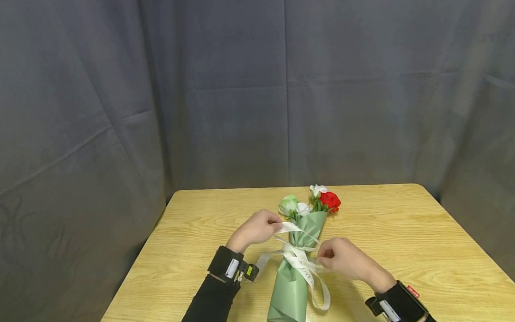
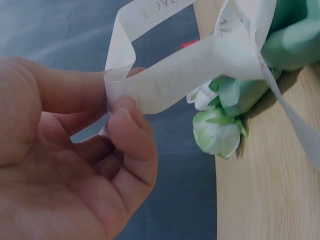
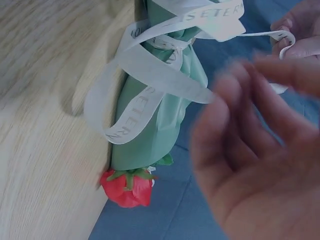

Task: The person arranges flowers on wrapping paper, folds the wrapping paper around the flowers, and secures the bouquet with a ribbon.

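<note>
A bouquet wrapped in green paper (image 1: 290,286) lies on the table with a white printed ribbon (image 1: 297,259) tied round its middle. Near the flower end, my left hand (image 1: 257,229) pinches a folded loop of the ribbon (image 2: 170,82) between thumb and fingers. To the right of the knot, my right hand (image 1: 344,257) has its fingers curled in. In the right wrist view a strip of ribbon (image 3: 165,77) rises from the wrap to those blurred fingertips (image 3: 220,107), which pinch it. Another loop hangs beside the wrap.
A red flower (image 1: 330,201), a pale green flower (image 1: 288,204) and white flowers (image 1: 303,209) stick out of the wrap's far end. The wooden table (image 1: 201,232) ends at a grey cloth backdrop (image 1: 237,134). A ribbon tail (image 1: 263,260) trails under the left wrist.
</note>
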Demonstrator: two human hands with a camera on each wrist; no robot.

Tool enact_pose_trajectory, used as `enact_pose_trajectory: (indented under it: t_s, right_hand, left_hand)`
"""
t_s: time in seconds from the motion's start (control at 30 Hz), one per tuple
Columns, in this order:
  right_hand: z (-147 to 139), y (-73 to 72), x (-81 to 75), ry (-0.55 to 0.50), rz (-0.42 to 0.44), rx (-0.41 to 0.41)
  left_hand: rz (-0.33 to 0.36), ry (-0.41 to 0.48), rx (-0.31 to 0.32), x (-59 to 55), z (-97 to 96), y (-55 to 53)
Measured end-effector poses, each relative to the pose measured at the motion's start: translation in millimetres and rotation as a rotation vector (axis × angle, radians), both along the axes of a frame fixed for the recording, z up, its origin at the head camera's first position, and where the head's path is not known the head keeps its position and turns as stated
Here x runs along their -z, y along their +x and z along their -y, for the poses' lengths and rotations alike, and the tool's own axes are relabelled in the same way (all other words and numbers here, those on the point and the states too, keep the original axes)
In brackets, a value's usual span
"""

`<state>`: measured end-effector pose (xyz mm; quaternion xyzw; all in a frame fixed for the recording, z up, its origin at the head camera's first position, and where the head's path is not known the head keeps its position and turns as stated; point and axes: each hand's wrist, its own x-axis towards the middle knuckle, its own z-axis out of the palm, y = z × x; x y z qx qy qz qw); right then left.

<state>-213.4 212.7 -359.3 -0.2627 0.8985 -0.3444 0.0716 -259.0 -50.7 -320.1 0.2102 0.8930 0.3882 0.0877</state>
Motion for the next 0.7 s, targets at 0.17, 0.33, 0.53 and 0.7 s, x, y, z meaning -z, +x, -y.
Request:
enact_pose_trajectory:
  t_s: [0.17,0.33,0.53,0.7]
  right_hand:
    - [6.6,12.1,13.8,0.141,0.107,-0.093]
    - [17.1,19.9,28.3,0.183,0.117,-0.067]
    - [13.1,15.2,28.8,0.107,0.092,-0.051]
    - [0.6,6.8,23.3,0.020,0.138,-0.013]
  left_hand:
    - [-0.012,-0.012,-0.005,-1.4,4.2,0.8]
    - [-0.029,-0.048,-0.010,-0.9,7.4,2.7]
    - [-0.024,-0.063,-0.010,-0.2,14.6,5.7]
    - [-0.019,-0.058,-0.040,3.6,25.9,5.9]
